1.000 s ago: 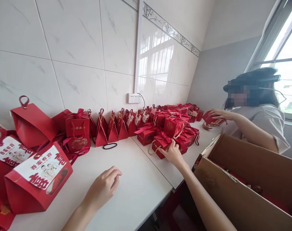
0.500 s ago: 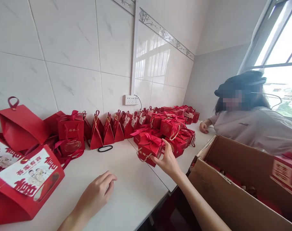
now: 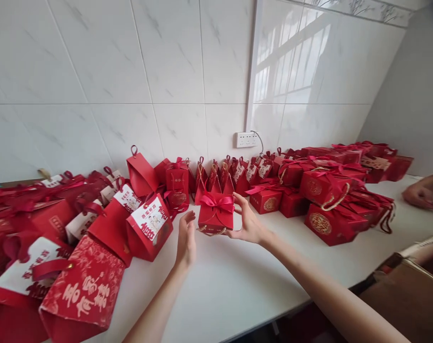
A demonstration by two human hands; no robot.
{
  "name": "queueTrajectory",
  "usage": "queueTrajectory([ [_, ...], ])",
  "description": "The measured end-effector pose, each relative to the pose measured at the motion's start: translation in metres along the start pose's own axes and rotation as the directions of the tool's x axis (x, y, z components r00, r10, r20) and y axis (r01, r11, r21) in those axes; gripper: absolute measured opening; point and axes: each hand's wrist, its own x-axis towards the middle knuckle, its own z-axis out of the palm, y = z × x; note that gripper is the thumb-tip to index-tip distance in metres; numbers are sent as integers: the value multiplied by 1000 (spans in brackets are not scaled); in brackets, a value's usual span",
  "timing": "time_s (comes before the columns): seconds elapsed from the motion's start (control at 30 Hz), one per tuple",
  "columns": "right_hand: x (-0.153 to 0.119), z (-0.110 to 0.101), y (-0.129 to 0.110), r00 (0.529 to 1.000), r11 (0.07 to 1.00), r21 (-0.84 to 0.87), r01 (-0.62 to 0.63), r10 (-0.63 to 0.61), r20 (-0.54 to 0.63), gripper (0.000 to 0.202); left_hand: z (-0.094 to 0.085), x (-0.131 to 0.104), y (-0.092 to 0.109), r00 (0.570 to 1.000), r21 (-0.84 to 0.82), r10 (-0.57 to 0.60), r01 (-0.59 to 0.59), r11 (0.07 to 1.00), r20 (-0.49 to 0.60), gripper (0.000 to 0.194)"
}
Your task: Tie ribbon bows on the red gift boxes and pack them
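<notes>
My right hand [image 3: 249, 223] grips a small red gift box with a ribbon bow [image 3: 216, 213] by its right side, just above the white counter [image 3: 237, 286]. Close to the box's left side is my left hand [image 3: 186, 238], fingers apart and holding nothing. Behind the box stands a row of small red triangular bags [image 3: 216, 177]. Left of my left hand sits a red bag with a white picture label [image 3: 150, 226].
Many red gift bags and boxes [image 3: 323, 190] line the tiled wall across the counter, with a larger pile [image 3: 41, 247] at the left. A wall socket [image 3: 246, 139] is above them. Another person's hand [image 3: 421, 194] rests on the counter at the right. A cardboard box [image 3: 409, 295] stands lower right.
My right hand lifted the ribboned box from the pile and carried it left to the middle of the counter. My left hand rose beside it. The view turned left; the other person is mostly out of frame.
</notes>
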Motion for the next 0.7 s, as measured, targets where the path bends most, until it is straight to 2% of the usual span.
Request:
queueTrajectory([
  [0.07,8,21,5,995,997,0,-77,77,-56,99,-1,1,-3,995,27,-22,24,999,-99,54],
  [0.13,11,40,7,973,978,-21,-208,205,-106,103,-1,0,-5,990,65,-42,51,997,-134,56],
  [0.17,10,47,7,957,962,-32,-272,267,-109,104,0,0,-6,989,89,-54,67,994,-134,57],
  [0.23,7,53,4,930,930,-23,-366,365,-41,100,0,0,-8,985,124,-88,107,987,-149,56],
  [0.3,3,50,0,915,914,34,-403,403,22,84,1,2,-9,973,144,-120,150,978,-199,52],
  [0.33,1,45,-1,912,909,77,-409,409,9,73,0,3,-9,965,150,-124,161,975,-230,50],
  [0.4,-2,33,-1,894,892,159,-424,440,-85,54,-1,5,-8,953,162,-115,165,973,-279,45],
  [0.47,-2,24,3,852,861,213,-462,498,-162,43,-2,7,-5,948,159,-105,158,975,-302,42],
  [0.57,0,21,13,798,795,281,-537,587,-136,38,-1,8,-1,934,117,-162,209,971,-318,39],
  [0.63,0,24,18,786,761,324,-563,613,-74,39,0,8,1,926,93,-224,263,960,-304,36],
  [0.7,0,29,21,796,751,341,-565,605,-16,41,0,9,2,928,74,-264,292,954,-264,34],
])
